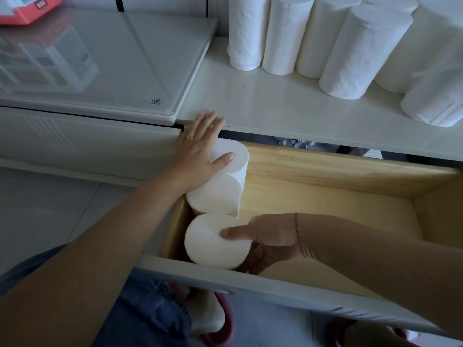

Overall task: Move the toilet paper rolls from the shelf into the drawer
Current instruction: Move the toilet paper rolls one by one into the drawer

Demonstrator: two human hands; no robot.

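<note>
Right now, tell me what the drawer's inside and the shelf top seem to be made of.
The drawer interior: pale wood, matt, probably unfinished, with grain lines. The shelf: smooth white, likely laminate or painted board; faint sheen, no grain.

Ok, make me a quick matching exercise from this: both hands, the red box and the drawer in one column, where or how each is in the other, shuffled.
1 left hand
2 right hand
3 red box
4 wooden drawer

A pulled open under the shelf
B flat on the far roll
C on the glossy cabinet top
D gripping the near roll

Pairs: 1-B, 2-D, 3-C, 4-A
</note>
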